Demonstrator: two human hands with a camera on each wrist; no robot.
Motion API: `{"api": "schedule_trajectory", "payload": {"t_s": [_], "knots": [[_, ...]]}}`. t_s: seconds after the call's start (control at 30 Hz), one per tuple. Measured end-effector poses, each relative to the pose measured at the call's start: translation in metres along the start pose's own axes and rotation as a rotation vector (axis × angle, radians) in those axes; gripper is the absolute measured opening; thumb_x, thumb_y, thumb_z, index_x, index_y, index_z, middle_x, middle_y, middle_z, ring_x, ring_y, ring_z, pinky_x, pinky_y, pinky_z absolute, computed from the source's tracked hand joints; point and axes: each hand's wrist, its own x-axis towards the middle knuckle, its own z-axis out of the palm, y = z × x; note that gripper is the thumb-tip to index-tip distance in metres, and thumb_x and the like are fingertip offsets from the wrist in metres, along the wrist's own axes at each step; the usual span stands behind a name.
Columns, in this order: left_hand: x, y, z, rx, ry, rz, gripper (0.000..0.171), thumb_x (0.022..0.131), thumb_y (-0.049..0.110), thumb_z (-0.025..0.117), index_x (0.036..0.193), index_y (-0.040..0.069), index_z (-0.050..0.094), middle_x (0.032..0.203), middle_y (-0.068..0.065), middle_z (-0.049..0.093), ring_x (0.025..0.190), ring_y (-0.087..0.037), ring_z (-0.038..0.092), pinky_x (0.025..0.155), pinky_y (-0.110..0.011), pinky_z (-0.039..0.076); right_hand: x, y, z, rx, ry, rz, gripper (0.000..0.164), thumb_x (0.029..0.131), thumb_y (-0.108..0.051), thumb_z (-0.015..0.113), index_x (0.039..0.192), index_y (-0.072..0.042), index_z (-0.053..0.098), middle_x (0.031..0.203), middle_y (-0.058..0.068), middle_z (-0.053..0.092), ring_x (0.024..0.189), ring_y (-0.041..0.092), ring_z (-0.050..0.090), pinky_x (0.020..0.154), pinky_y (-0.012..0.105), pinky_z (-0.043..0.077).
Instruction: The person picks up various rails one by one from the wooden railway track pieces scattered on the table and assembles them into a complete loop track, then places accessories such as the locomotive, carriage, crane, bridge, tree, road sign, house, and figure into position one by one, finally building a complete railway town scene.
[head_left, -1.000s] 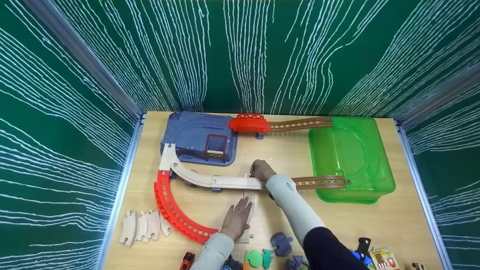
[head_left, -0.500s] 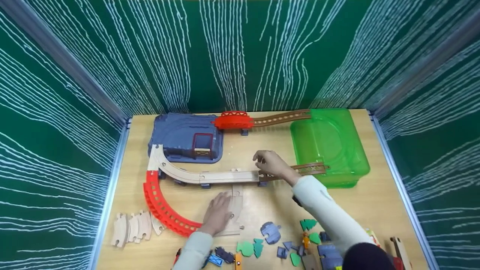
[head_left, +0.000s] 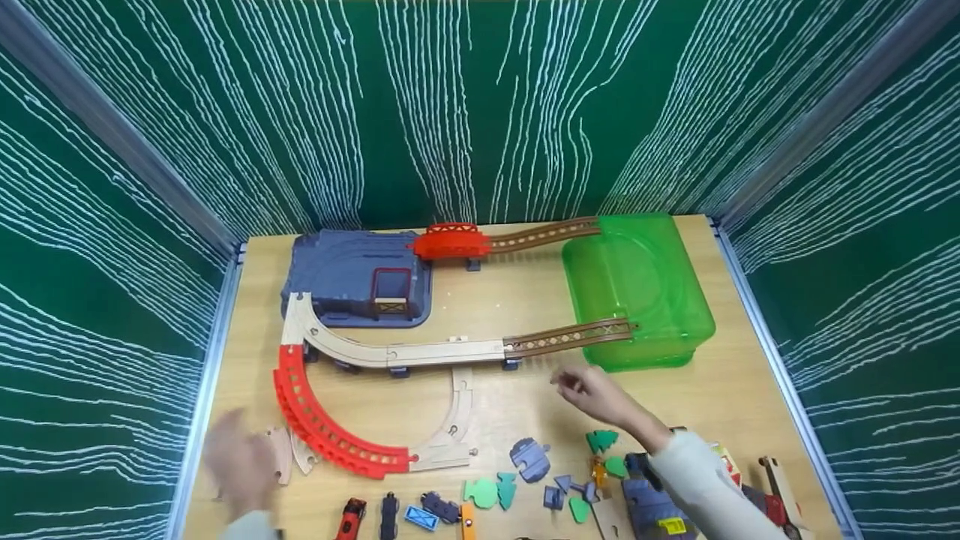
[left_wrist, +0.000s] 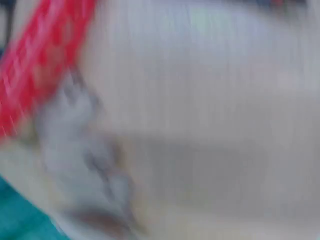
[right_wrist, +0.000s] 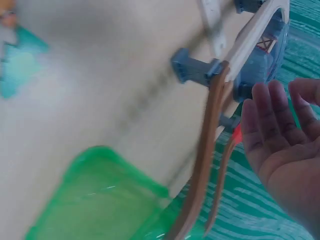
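My left hand (head_left: 240, 461), blurred, is over the loose curved wooden tracks (head_left: 281, 454) at the left and covers part of them; nothing shows in its grip. These tracks (left_wrist: 82, 145) appear smeared in the left wrist view beside the red curved track (left_wrist: 47, 55). My right hand (head_left: 596, 394) hovers over the table in front of the brown track (head_left: 566, 337), fingers loosely bent, holding nothing. Its palm and fingers show bare in the right wrist view. Lower wooden tracks (head_left: 459, 416) curve from under the raised wooden track (head_left: 442, 352) to the red curved track's end.
A grey-blue base (head_left: 345, 270) stands back left, joined by a red bridge (head_left: 452, 241) and brown track to a green plastic bin (head_left: 637, 292). Toy trains, green tree pieces (head_left: 506, 487), a grey connector (head_left: 531, 459) and other parts lie along the front.
My left hand has left the lower wooden tracks and swung left to the loose tracks. My right hand has withdrawn from the raised track toward the front right. The view has shifted.
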Motion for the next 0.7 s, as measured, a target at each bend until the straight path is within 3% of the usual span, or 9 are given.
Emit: {"api": "schedule_trajectory", "payload": {"t_s": [0.03, 0.1, 0.17, 0.23, 0.37, 0.5, 0.6, 0.7], "knots": [[0.001, -0.005, -0.003, 0.020, -0.021, -0.044, 0.043, 0.080, 0.003, 0.052, 0.123, 0.000, 0.046, 0.120, -0.022, 0.046, 0.112, -0.039, 0.037, 0.094, -0.052, 0.028, -0.007, 0.002, 0.001, 0.006, 0.009, 0.016, 0.013, 0.081, -0.001, 0.057, 0.092, -0.008, 0.060, 0.078, 0.001, 0.059, 0.070, 0.011, 0.055, 0.060, 0.023, 0.049], [0.003, -0.025, -0.014, 0.086, -0.091, -0.194, 0.060, 0.082, 0.010, 0.051, 0.135, -0.001, 0.026, 0.135, -0.028, 0.025, 0.124, -0.044, 0.016, 0.099, -0.057, 0.016, -0.021, 0.000, 0.002, 0.036, 0.016, 0.062, 0.014, 0.081, -0.001, 0.056, 0.092, -0.009, 0.060, 0.078, 0.000, 0.058, 0.070, 0.013, 0.055, 0.061, 0.024, 0.048], [0.001, -0.039, -0.021, 0.126, -0.226, -0.336, 0.069, 0.085, 0.017, 0.047, 0.138, -0.002, 0.009, 0.139, -0.030, 0.008, 0.126, -0.047, 0.002, 0.097, -0.062, 0.011, -0.033, -0.003, 0.004, 0.069, 0.023, 0.085, 0.013, 0.082, 0.001, 0.056, 0.091, -0.007, 0.059, 0.079, 0.001, 0.058, 0.071, 0.015, 0.055, 0.061, 0.024, 0.048], [-0.003, -0.050, -0.023, 0.111, -0.328, -0.436, 0.069, 0.086, 0.018, 0.042, 0.138, -0.003, 0.000, 0.139, -0.032, 0.000, 0.125, -0.050, -0.002, 0.095, -0.064, 0.013, -0.043, -0.002, 0.008, 0.098, 0.024, 0.121, 0.013, 0.083, 0.000, 0.055, 0.091, -0.008, 0.059, 0.079, 0.000, 0.058, 0.071, 0.016, 0.056, 0.062, 0.024, 0.049], [-0.013, -0.060, -0.020, -0.008, -0.443, -0.507, 0.064, 0.090, 0.017, 0.033, 0.136, -0.007, -0.004, 0.136, -0.036, 0.001, 0.122, -0.052, 0.004, 0.097, -0.060, 0.012, -0.062, 0.014, 0.024, 0.160, 0.024, 0.181, 0.012, 0.084, -0.003, 0.054, 0.093, -0.009, 0.060, 0.080, 0.000, 0.059, 0.070, 0.014, 0.056, 0.061, 0.025, 0.049], [-0.014, -0.058, -0.013, -0.035, -0.534, -0.506, 0.059, 0.092, 0.019, 0.030, 0.135, -0.010, 0.002, 0.131, -0.037, 0.013, 0.118, -0.053, 0.016, 0.098, -0.057, 0.016, -0.077, 0.021, 0.037, 0.203, 0.037, 0.224, 0.011, 0.084, -0.003, 0.053, 0.092, -0.009, 0.060, 0.080, 0.001, 0.058, 0.069, 0.014, 0.056, 0.057, 0.025, 0.049], [-0.011, -0.055, -0.008, -0.003, -0.558, -0.545, 0.053, 0.093, 0.021, 0.034, 0.133, -0.009, 0.016, 0.125, -0.035, 0.027, 0.114, -0.050, 0.027, 0.094, -0.056, 0.026, -0.087, 0.024, 0.046, 0.207, 0.050, 0.254, 0.011, 0.085, -0.005, 0.054, 0.091, -0.010, 0.060, 0.078, 0.000, 0.058, 0.069, 0.013, 0.056, 0.056, 0.024, 0.048], [-0.009, -0.051, -0.004, 0.044, -0.554, -0.632, 0.051, 0.092, 0.024, 0.040, 0.128, -0.008, 0.024, 0.118, -0.030, 0.038, 0.109, -0.047, 0.037, 0.086, -0.053, 0.036, -0.094, 0.026, 0.051, 0.205, 0.052, 0.280, 0.009, 0.086, -0.006, 0.053, 0.091, -0.011, 0.059, 0.078, -0.001, 0.057, 0.068, 0.011, 0.055, 0.056, 0.024, 0.048]]}}
